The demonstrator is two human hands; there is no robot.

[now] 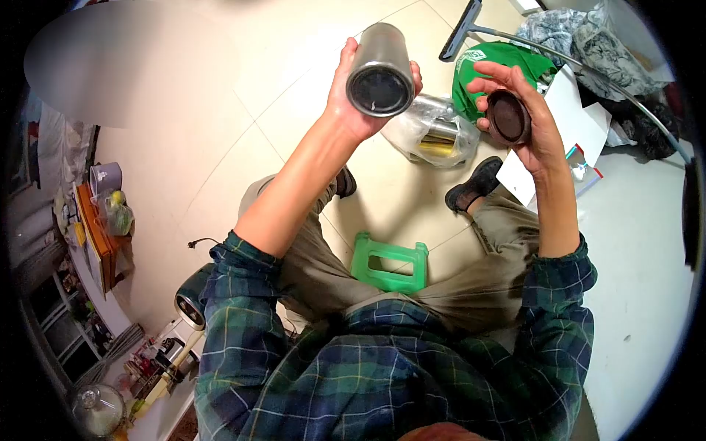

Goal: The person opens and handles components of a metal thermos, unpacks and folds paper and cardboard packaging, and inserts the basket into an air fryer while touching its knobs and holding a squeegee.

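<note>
A silver metal cylinder [382, 55] with a dark round end facing the camera is in my left hand [349, 112], whose fingers wrap round it from behind. To the right, my right hand [540, 128] holds a dark brown round lid [509, 117] by its rim, with its hollow side showing and some fingers spread above it. The two objects are apart, both raised above the floor. Just below and between the hands, a clear plastic bag [432, 132] with shiny metal containers inside lies on the tiled floor [287, 95].
A green plastic stool [390, 264] stands between my legs. Beyond my right hand are a green bag [471, 70], white card [562, 110] and a long-handled squeegee [460, 33]. A white surface [632, 294] is at right; shelves and a glass-lidded pot [98, 409] are at left.
</note>
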